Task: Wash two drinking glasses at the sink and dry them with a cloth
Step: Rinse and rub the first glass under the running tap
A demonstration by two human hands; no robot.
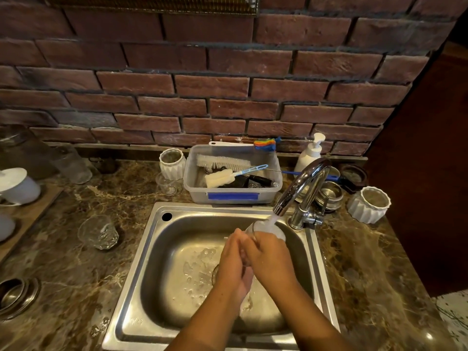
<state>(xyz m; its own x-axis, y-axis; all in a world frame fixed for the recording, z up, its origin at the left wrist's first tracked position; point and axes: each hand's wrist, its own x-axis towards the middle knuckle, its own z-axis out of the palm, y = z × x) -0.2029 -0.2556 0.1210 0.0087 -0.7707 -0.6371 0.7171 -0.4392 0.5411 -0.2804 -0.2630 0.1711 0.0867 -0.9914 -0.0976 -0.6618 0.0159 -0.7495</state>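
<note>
Behind the steel sink (pixel 152 249), a clear plastic tub (pixel 231 193) of brushes; soap pump (pixel 310 153) and two white ribbed pots (pixel 369 207) flanking it. Chrome tap (pixel 304 183) arching over the basin, water running. Under the stream, one drinking glass (pixel 266 230), clasped between left hand (pixel 231 262) and right hand (pixel 269 257), both curled closed around it. Second glass (pixel 98 232) standing apart on the marble table (pixel 367 274), left of the sink. Glasses counted: two.

A kitchen, by the look: steel sink (pixel 141 252) set into a marbled brown bench (pixel 81 269), running tap (pixel 301 188), brick wall (pixel 202 84) behind, tub of washing-up brushes (pixel 233 193), soap bottle (pixel 310 154), glasses (pixel 98 231) standing about.
</note>
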